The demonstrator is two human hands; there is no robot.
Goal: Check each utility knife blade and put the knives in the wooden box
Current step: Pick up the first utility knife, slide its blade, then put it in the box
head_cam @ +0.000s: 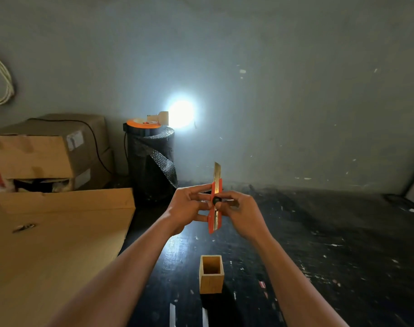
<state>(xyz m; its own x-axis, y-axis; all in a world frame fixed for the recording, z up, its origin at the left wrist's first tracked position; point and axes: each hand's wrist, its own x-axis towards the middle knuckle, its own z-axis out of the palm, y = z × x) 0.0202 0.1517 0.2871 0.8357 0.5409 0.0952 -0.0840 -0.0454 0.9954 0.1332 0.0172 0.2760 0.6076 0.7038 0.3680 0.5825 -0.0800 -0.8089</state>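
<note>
Orange plastic utility knife with its steel blade extended stands upright in mid-air, pinched between both hands: left hand grips the handle's side, right hand closes on the black slider. Below on the dark table sits the small open-topped wooden box.

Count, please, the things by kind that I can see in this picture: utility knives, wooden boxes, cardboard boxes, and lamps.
Utility knives: 1, the orange utility knife with its blade out, held in the left hand and the right hand
Wooden boxes: 1, the wooden box, nothing visible inside
Cardboard boxes: 3, the flat cardboard box and two stacked cardboard boxes
Lamps: 1, the lamp
Total: 6
</note>
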